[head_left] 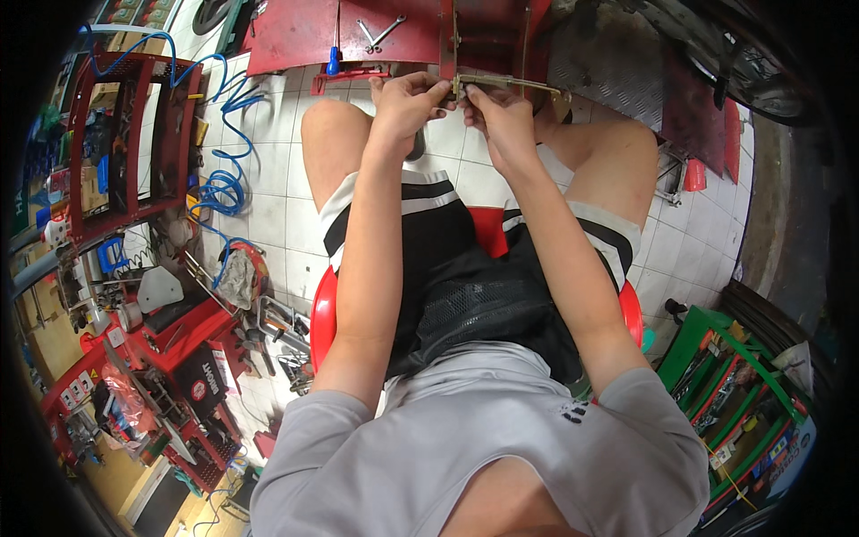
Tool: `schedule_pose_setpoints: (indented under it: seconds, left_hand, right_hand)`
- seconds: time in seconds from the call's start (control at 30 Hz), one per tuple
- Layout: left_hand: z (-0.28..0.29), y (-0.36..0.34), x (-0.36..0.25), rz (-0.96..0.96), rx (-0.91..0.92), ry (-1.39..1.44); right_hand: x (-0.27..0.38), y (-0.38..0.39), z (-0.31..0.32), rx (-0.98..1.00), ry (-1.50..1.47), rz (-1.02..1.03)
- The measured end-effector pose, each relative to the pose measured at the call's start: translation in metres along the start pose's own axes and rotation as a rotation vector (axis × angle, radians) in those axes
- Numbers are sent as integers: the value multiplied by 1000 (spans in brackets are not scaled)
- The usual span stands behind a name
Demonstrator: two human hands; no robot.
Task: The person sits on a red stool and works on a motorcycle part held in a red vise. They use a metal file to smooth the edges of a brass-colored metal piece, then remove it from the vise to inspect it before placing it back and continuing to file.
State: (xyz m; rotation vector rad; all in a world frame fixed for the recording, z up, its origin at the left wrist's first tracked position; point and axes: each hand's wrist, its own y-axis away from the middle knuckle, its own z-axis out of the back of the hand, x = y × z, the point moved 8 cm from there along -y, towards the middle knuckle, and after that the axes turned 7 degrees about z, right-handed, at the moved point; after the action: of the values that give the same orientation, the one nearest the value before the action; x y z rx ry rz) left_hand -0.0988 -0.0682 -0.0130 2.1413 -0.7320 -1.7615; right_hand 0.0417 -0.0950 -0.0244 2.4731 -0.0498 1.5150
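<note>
Both my hands meet in front of my knees, at the edge of a red metal work platform (295, 40). My left hand (407, 109) pinches the left end of a thin brass-coloured metal rod (510, 80) between thumb and fingers. Close beside it, my right hand (503, 121) is closed with thumb and fingertips at the same end. The rod runs off to the right, past my right hand. What exactly sits between the fingertips is too small to make out. A blue-handled screwdriver (334, 61) and two crossed wrenches (382, 34) lie on the platform beyond my left hand.
I sit on a red plastic stool (323, 318) on white floor tiles. A coiled blue hose (221, 192) hangs beside a red rack (134, 148) at left. Below it stands a cluttered red tool cart (170, 336). At right are a green tool rack (729, 358) and a dark vehicle part (743, 63).
</note>
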Motion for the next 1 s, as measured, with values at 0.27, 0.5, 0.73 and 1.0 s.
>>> schedule_pose_setpoints:
  seconds: [0.27,0.5,0.73,1.0]
  left_hand:
    - [1,9,20,-19,-188,-1274]
    - [-66,10,79,136,238,-1698]
    - [-104,-20,100,17,488,-1930]
    - [-142,-39,111,126,644,-1892]
  right_hand:
    - [56,30,12,614,717,-265]
    - [160,21,59,581,755,-120]
    - [196,-80,139,91,651,-6]
    - [80,-208,268,-58,854,-487]
